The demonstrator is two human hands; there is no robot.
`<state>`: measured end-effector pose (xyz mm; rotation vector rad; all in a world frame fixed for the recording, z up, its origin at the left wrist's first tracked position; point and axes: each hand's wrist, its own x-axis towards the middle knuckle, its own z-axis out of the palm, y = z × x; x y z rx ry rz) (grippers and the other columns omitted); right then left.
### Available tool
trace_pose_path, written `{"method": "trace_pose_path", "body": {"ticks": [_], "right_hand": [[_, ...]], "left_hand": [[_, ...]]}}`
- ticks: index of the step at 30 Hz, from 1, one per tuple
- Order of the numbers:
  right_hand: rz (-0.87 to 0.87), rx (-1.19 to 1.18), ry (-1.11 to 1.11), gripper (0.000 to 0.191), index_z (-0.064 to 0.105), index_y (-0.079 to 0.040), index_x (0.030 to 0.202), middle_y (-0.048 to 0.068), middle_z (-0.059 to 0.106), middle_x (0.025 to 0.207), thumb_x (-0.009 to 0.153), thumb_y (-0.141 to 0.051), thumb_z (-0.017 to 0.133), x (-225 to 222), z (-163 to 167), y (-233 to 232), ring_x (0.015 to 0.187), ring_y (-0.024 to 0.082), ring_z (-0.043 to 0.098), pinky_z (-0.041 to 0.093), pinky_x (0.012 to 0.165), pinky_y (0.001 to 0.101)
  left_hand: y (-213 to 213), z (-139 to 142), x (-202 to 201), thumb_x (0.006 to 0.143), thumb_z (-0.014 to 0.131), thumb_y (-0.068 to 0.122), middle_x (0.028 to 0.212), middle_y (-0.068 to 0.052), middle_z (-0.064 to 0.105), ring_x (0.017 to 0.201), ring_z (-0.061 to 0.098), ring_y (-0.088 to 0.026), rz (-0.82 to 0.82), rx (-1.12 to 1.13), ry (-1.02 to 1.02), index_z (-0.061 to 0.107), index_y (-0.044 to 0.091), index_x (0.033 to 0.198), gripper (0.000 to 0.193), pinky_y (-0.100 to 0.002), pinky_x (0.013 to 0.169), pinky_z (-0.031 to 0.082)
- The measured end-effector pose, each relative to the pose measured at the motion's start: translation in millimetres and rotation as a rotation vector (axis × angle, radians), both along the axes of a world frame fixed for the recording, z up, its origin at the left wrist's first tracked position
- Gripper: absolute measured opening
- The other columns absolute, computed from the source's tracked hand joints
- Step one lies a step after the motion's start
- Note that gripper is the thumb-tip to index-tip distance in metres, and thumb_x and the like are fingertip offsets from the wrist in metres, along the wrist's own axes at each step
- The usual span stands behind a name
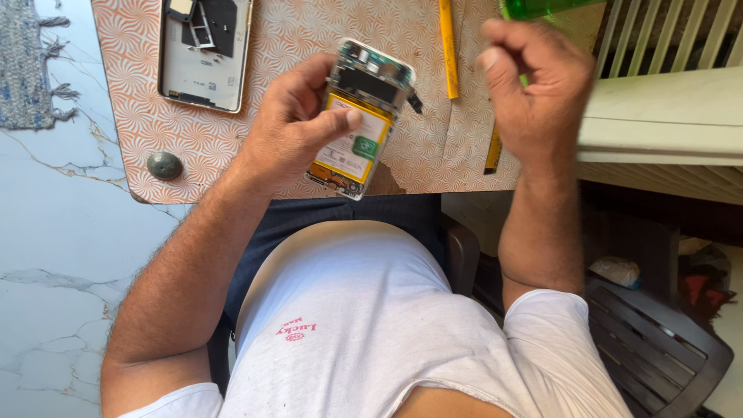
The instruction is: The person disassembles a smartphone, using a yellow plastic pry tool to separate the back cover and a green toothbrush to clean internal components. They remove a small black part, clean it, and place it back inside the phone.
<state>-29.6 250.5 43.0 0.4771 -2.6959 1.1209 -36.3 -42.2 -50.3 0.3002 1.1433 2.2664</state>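
My left hand [292,128] grips an opened phone [361,116] with its back removed, showing a yellow battery and a green circuit board; my thumb presses on the battery. The phone is held tilted above the near edge of the patterned orange table [294,39]. My right hand [530,85] hovers to the right of the phone with its fingers curled closed; it is blurred and I see nothing in it. The phone's white back cover [203,54] lies on the table at the upper left.
A yellow stick-like tool [448,48] lies on the table beyond the phone, and a dark-and-yellow tool [493,151] near the right edge. A round grey object [164,165] sits at the table's near left corner. A green bottle [542,8] stands at the top. A dark plastic chair [658,340] is at lower right.
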Motion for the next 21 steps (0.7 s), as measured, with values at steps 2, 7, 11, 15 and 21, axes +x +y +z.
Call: {"method": "trace_pose_path", "body": {"ticks": [2,7,11,15,21], "right_hand": [[-0.045,0.121,0.085,0.013,0.073,0.004,0.122,0.012,0.072,0.101,0.11,-0.001,0.074,1.7,-0.1,9.0,0.082,0.015,0.068,0.057,0.069,0.0244],[-0.195,0.271,-0.03,0.02,0.073,0.003,0.12,0.013,0.074,0.1,0.102,0.004,0.08,25.4,5.1,31.6,0.082,0.011,0.068,0.056,0.077,0.0252],[-0.407,0.42,-0.256,0.017,0.076,-0.004,0.118,0.009,0.076,0.097,0.102,-0.007,0.082,43.9,8.5,42.9,0.081,0.014,0.073,0.06,0.072,0.0293],[-0.463,0.675,-0.328,0.031,0.074,-0.002,0.114,0.011,0.076,0.087,0.089,-0.015,0.085,61.0,-7.8,34.7,0.077,0.026,0.073,0.058,0.07,0.041],[-0.441,0.549,-0.116,0.024,0.074,-0.002,0.117,0.016,0.076,0.104,0.094,-0.004,0.077,72.7,-19.2,47.4,0.09,0.03,0.074,0.059,0.081,0.0415]], "left_hand": [[-0.6,-1.3,-1.2,0.098,0.077,0.012,0.119,-0.013,0.07,0.115,0.07,-0.016,0.029,0.032,0.009,0.055,0.0,0.133,0.043,-0.039,0.107,0.062],[-1.2,-2.6,2.1,0.095,0.077,0.01,0.114,-0.009,0.069,0.11,0.07,-0.014,0.058,-0.027,-0.017,0.057,0.003,0.128,0.04,-0.037,0.104,0.064],[-0.8,0.7,5.2,0.098,0.079,0.008,0.118,-0.006,0.067,0.113,0.068,-0.013,0.084,0.05,-0.052,0.056,0.004,0.128,0.039,-0.033,0.107,0.06],[-1.6,2.2,5.3,0.098,0.08,0.008,0.114,-0.006,0.068,0.107,0.067,-0.011,0.078,0.064,-0.066,0.057,0.004,0.129,0.039,-0.03,0.101,0.058],[-1.9,1.4,5.7,0.097,0.081,0.007,0.112,-0.006,0.068,0.105,0.067,-0.011,0.094,0.053,-0.071,0.058,0.003,0.128,0.038,-0.029,0.098,0.059]]}}
